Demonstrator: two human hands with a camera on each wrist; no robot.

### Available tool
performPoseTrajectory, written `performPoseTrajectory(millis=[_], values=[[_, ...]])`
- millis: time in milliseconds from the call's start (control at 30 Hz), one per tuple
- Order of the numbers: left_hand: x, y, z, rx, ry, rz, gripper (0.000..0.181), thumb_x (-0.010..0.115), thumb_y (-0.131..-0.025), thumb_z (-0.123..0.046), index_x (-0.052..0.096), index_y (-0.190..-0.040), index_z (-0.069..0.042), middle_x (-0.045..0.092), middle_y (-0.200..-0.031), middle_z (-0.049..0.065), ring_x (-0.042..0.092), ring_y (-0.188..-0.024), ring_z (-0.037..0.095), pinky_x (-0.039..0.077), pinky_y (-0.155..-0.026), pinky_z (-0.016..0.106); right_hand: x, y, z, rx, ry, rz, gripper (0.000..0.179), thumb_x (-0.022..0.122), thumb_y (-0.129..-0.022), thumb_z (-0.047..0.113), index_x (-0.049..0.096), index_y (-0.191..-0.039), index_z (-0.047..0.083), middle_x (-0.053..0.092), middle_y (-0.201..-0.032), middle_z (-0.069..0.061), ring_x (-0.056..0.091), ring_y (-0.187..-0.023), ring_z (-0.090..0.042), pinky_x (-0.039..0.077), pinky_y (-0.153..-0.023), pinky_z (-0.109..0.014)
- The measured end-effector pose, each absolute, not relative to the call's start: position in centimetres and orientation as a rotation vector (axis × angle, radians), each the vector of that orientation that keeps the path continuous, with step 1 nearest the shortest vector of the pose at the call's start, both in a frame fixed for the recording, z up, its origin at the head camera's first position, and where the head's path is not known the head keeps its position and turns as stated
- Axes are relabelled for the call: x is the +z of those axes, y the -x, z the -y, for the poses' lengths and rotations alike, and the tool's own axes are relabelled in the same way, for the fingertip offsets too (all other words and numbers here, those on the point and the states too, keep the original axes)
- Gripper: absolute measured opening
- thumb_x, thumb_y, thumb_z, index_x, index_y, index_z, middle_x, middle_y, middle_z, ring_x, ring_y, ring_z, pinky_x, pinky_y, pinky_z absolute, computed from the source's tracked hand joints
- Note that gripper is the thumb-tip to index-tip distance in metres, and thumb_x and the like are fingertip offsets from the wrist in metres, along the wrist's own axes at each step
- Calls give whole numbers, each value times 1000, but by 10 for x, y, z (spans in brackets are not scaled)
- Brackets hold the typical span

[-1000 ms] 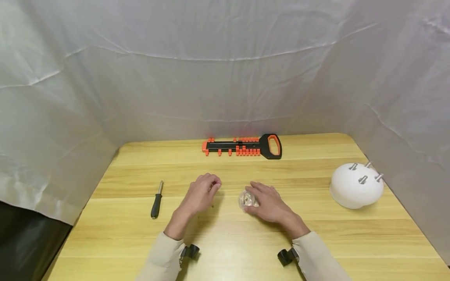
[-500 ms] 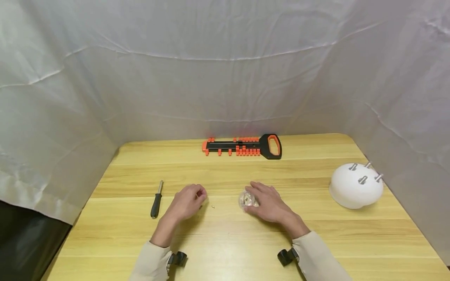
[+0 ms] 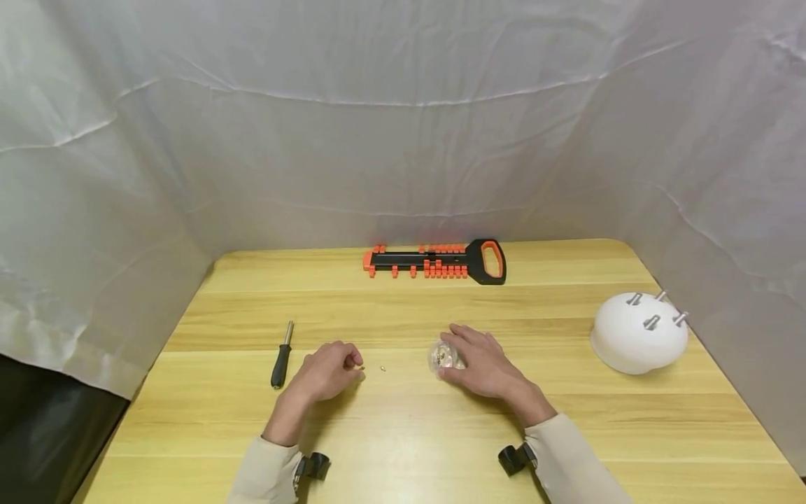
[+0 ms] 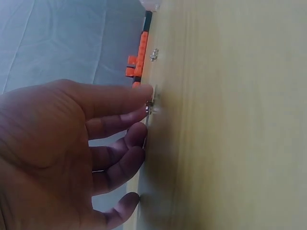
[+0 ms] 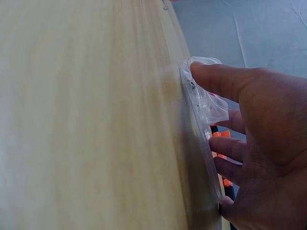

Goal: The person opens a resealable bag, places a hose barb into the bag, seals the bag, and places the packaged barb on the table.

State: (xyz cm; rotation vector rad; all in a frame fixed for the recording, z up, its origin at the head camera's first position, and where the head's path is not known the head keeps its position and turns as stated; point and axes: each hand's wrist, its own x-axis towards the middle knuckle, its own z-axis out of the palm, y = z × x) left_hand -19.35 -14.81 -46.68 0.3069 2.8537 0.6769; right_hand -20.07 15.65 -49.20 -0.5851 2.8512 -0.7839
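In the head view my left hand (image 3: pixel 327 371) is low over the table, left of centre. Its thumb and index fingertips come together around a small metal screw (image 4: pixel 148 109), seen in the left wrist view. A second small screw (image 3: pixel 383 368) lies on the wood just to its right. My right hand (image 3: pixel 481 364) holds a small clear plastic bag (image 5: pixel 206 100) against the table, thumb on one side and fingers on the other. Tiny metal parts show through the plastic, and the palm covers part of the bag.
A black-handled screwdriver (image 3: pixel 280 365) lies left of my left hand. Near the back edge rests a black and orange rack-like tool (image 3: pixel 434 262). A white rounded object (image 3: pixel 636 339) with several metal pegs stands at the right. Grey cloth (image 3: pixel 403 140) surrounds the table (image 3: pixel 403 441).
My left hand has moved left and slightly toward me, then its fingertips have come to the small screw, leaving the other screw in plain sight. The right hand stays on the bag.
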Motion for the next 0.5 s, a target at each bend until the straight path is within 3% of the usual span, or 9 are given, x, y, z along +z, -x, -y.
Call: performPoseTrajectory(millis=[500], values=[[-468, 192, 147, 607, -321, -2886, 4, 68, -88, -21, 68, -85, -24, 60, -88, -10, 55, -89, 13, 39, -82, 50, -493, 201, -157, -785, 582, -2854, 68, 64, -88, 47, 45, -145, 15, 33, -157, -10, 28, -145, -32, 12, -117, -60]])
